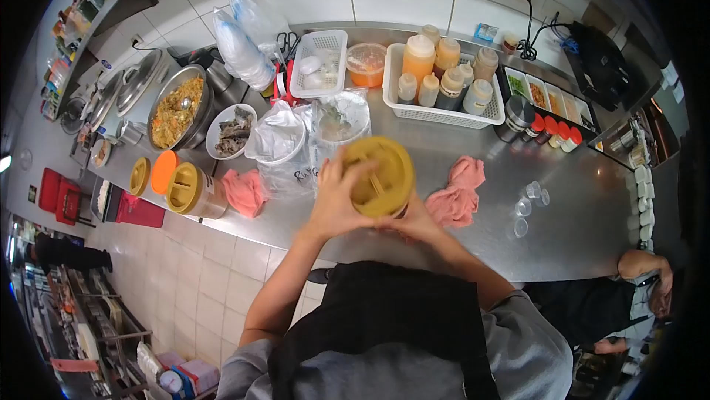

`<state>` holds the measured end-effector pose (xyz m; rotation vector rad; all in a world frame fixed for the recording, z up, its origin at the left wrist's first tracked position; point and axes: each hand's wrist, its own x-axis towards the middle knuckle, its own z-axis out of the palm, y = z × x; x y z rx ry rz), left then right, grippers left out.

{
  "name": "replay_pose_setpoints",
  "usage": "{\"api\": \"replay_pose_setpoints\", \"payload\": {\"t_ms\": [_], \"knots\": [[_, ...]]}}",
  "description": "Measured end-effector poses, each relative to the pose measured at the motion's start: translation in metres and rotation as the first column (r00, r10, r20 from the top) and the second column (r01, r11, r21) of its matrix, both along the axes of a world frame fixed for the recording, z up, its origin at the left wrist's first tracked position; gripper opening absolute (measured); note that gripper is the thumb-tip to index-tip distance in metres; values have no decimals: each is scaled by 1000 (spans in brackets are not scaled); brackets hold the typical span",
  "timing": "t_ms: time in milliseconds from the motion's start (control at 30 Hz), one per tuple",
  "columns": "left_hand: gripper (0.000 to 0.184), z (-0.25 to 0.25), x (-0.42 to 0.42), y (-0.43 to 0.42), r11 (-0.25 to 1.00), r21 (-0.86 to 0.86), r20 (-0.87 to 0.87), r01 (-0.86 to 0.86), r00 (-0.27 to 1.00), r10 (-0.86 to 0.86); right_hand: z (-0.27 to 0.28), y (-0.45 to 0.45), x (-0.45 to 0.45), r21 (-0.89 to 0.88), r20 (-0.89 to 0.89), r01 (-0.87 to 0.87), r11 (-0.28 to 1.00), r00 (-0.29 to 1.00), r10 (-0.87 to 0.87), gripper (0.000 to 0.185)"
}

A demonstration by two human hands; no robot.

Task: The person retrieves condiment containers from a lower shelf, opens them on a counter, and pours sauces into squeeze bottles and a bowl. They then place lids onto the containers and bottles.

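A round container with a yellow lid (392,170) is held up in front of me, above the steel counter (562,230). My left hand (339,196) is wrapped round its left side, with fingers over the lid. My right hand (418,221) grips the lower right side, its fingers partly hidden by the container. A pink cloth (457,193) lies just right of the container. Behind my left hand are a foil-covered bowl (342,120) and a bowl with a plastic bag (278,133).
Squeeze bottles stand in a white basket (444,115) at the back. Several small clear cups (522,207) lie right. A yellow-lidded tub (194,191), another pink cloth (245,191) and a pan of food (177,111) are left. A co-worker (592,307) is at lower right.
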<state>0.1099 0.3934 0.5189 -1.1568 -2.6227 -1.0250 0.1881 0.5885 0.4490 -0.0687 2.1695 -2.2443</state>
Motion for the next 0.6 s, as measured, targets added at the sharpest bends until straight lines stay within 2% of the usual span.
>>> {"api": "replay_pose_setpoints", "payload": {"t_ms": [33,100,133,233,267,300,367,433,533,600], "knots": [[100,1,1,3,993,96,31,-66,998,63,0,-15,5,-92,3,97,991,995,-98,120],[99,9,-1,11,939,275,115,-206,977,180,-35,-36,9,-72,-142,274,959,949,-282,119],[100,12,-7,8,913,383,178,-141,981,77,-44,-45,11,-47,-185,353,935,916,-355,119],[97,-7,-18,-17,689,694,442,-208,879,-180,-52,-32,10,49,-292,317,947,912,-290,118],[94,-23,-17,-36,621,717,506,-315,849,-153,-32,-20,14,382,-298,309,871,933,-201,110],[91,-36,-12,-57,545,727,566,-417,813,-133,-23,-5,13,457,-230,273,847,956,-184,104],[89,-16,0,-72,303,814,557,-495,815,-162,-12,30,5,594,-90,190,781,981,-170,91],[90,0,23,-85,249,798,603,-549,743,-293,0,78,-18,637,-169,250,729,968,-185,69],[88,-44,49,-119,213,679,723,-702,591,-358,61,145,-71,685,-339,440,581,898,-280,53],[90,-83,60,-134,227,510,856,-830,463,-231,92,191,-124,713,-480,557,426,831,-282,48]]}}
